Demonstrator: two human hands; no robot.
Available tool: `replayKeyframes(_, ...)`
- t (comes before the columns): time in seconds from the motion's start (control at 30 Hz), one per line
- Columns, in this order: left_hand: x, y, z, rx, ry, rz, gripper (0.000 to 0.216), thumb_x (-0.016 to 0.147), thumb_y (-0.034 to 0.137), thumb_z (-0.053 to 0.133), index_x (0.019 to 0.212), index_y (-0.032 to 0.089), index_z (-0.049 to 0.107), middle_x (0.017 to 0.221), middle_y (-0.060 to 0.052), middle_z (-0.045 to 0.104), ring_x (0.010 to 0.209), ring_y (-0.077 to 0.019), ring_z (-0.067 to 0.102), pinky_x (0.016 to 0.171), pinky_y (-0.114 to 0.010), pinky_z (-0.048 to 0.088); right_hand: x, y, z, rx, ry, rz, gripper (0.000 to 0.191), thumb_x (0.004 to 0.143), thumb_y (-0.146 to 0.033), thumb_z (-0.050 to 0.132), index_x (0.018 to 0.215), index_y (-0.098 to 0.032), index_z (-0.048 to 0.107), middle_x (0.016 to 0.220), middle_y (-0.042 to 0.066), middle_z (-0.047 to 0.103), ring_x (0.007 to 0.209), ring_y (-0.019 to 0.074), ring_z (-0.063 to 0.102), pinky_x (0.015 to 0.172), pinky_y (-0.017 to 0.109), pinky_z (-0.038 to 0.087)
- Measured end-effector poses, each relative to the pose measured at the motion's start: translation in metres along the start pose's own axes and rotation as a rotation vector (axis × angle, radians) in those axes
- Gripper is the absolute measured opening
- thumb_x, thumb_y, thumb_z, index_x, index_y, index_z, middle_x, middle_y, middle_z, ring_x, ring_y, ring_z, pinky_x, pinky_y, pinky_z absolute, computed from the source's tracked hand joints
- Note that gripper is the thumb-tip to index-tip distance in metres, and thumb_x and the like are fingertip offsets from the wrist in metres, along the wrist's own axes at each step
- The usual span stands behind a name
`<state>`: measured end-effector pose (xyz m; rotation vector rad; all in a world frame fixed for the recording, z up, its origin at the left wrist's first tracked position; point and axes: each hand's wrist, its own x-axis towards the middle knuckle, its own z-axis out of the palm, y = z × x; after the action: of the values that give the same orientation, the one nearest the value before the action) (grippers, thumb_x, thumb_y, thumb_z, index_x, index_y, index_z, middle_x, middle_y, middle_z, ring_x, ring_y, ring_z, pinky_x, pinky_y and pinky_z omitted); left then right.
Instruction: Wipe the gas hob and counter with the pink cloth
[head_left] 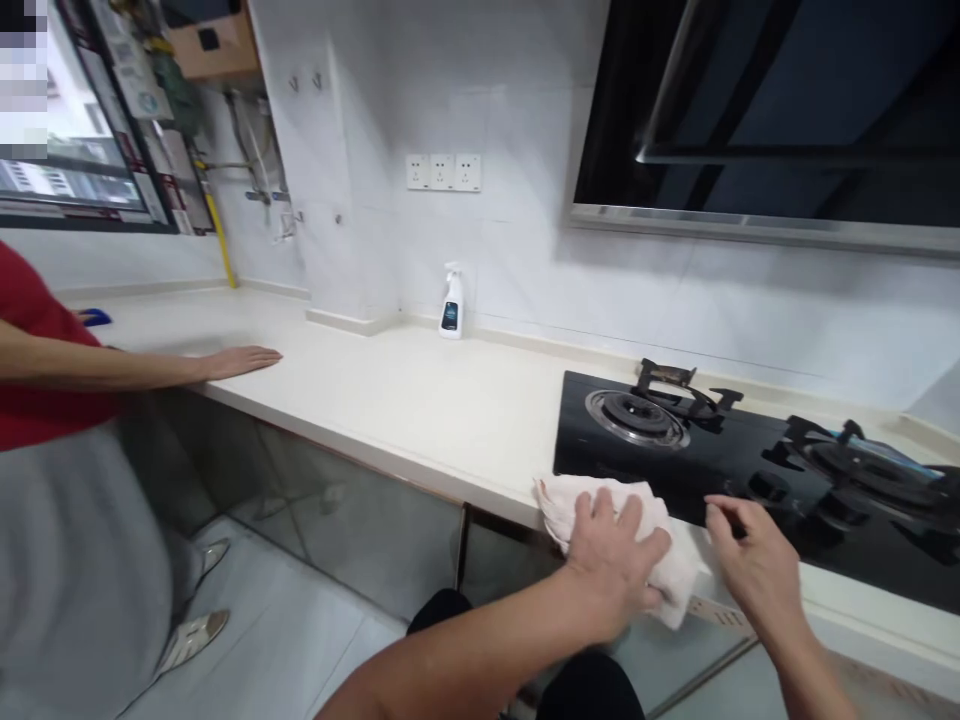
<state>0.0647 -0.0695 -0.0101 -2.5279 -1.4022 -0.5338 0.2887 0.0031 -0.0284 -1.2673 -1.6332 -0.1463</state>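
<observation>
My left hand (613, 553) lies flat, fingers spread, pressing a white cloth (577, 500) onto the front left corner of the black glass gas hob (720, 470). My right hand (754, 560) hovers just right of the cloth at the hob's front edge, fingers curled with the fingertips near a black knob (763, 487); nothing shows in it. Two burners with black pan supports (660, 405) sit on the hob.
A white spray bottle (451, 302) stands by the tiled back wall. Another person in a red top stands at the left, one hand (240, 361) flat on the cream countertop (405, 400). A black extractor hood (772, 120) hangs above the hob. Wall sockets (444, 172) sit above the counter.
</observation>
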Motion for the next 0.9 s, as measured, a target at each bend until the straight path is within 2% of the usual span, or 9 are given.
replayKeyframes(0.1, -0.006, -0.009, 0.002, 0.014, 0.048, 0.073, 0.052, 0.091, 0.053, 0.066, 0.136, 0.028, 0.058, 0.139, -0.012, 0.057, 0.118, -0.0348, 0.053, 0.093, -0.051, 0.044, -0.004, 0.014, 0.014, -0.097, -0.081, -0.147, 0.035, 0.094, -0.049, 0.048, 0.094, -0.021, 0.068, 0.102, 0.011, 0.071, 0.1, 0.03, 0.064, 0.093, 0.047, 0.049)
replayKeyframes(0.17, -0.016, -0.025, -0.001, 0.046, 0.066, 0.1, 0.052, 0.091, 0.048, 0.067, 0.138, 0.028, 0.056, 0.137, -0.012, 0.057, 0.116, -0.0326, 0.053, 0.091, -0.049, 0.044, -0.005, 0.018, 0.015, -0.139, -0.11, -0.159, 0.037, 0.093, -0.051, 0.047, 0.094, -0.021, 0.068, 0.103, 0.011, 0.07, 0.103, 0.0321, 0.063, 0.098, 0.051, 0.047)
replayKeyframes(0.23, -0.031, -0.05, -0.005, 0.08, 0.064, 0.108, 0.058, 0.089, 0.046, 0.07, 0.142, 0.029, 0.053, 0.14, -0.011, 0.056, 0.119, -0.0325, 0.053, 0.093, -0.049, 0.043, -0.004, 0.021, 0.014, -0.149, -0.133, -0.119, 0.039, 0.093, -0.053, 0.046, 0.093, -0.021, 0.068, 0.102, 0.011, 0.07, 0.104, 0.0332, 0.063, 0.098, 0.053, 0.046)
replayKeyframes(0.33, -0.061, -0.105, -0.016, 0.088, 0.042, 0.063, 0.07, 0.084, 0.051, 0.076, 0.146, 0.031, 0.05, 0.149, -0.012, 0.053, 0.126, -0.0337, 0.052, 0.099, -0.051, 0.042, -0.005, 0.027, 0.014, -0.135, -0.163, -0.089, 0.04, 0.092, -0.055, 0.046, 0.092, -0.022, 0.069, 0.103, 0.011, 0.07, 0.106, 0.034, 0.063, 0.098, 0.053, 0.046)
replayKeyframes(0.4, -0.086, -0.147, -0.027, 0.087, 0.014, -0.032, 0.083, 0.077, 0.056, 0.083, 0.148, 0.031, 0.05, 0.154, -0.014, 0.05, 0.131, -0.0366, 0.051, 0.106, -0.055, 0.038, -0.006, 0.03, 0.017, -0.135, -0.18, -0.094, 0.04, 0.091, -0.056, 0.047, 0.091, -0.023, 0.07, 0.103, 0.011, 0.07, 0.106, 0.035, 0.063, 0.097, 0.054, 0.047)
replayKeyframes(0.5, -0.122, -0.206, -0.053, 0.124, -0.084, -0.266, 0.098, 0.067, 0.052, 0.092, 0.152, 0.03, 0.049, 0.158, -0.019, 0.046, 0.141, -0.0413, 0.044, 0.116, -0.061, 0.028, -0.007, 0.033, 0.021, -0.143, -0.181, -0.089, 0.041, 0.089, -0.058, 0.046, 0.089, -0.025, 0.07, 0.102, 0.011, 0.07, 0.103, 0.0366, 0.064, 0.092, 0.055, 0.048)
replayKeyframes(0.63, -0.155, -0.266, -0.09, 0.169, -0.213, -0.53, 0.104, 0.064, 0.047, 0.094, 0.155, 0.032, 0.046, 0.161, -0.019, 0.041, 0.147, -0.0438, 0.036, 0.119, -0.066, 0.019, -0.008, 0.035, 0.023, -0.132, -0.179, -0.071, 0.038, 0.087, -0.057, 0.049, 0.086, -0.027, 0.071, 0.1, 0.013, 0.071, 0.098, 0.0388, 0.065, 0.086, 0.057, 0.049)
replayKeyframes(0.77, -0.171, -0.308, -0.113, 0.164, -0.298, -0.679, 0.108, 0.062, 0.051, 0.092, 0.156, 0.038, 0.042, 0.163, -0.017, 0.038, 0.149, -0.0446, 0.031, 0.117, -0.069, 0.02, -0.008, 0.038, 0.023, -0.108, -0.181, -0.063, 0.033, 0.084, -0.057, 0.053, 0.083, -0.03, 0.072, 0.098, 0.013, 0.073, 0.093, 0.0417, 0.066, 0.076, 0.06, 0.05)
replayKeyframes(0.9, -0.182, -0.326, -0.117, 0.169, -0.28, -0.81, 0.107, 0.059, 0.052, 0.092, 0.155, 0.042, 0.044, 0.164, -0.016, 0.037, 0.148, -0.046, 0.03, 0.113, -0.07, 0.025, -0.006, 0.042, 0.025, -0.059, -0.177, -0.036, 0.028, 0.081, -0.058, 0.057, 0.077, -0.035, 0.073, 0.094, 0.012, 0.075, 0.087, 0.0423, 0.067, 0.071, 0.063, 0.05)
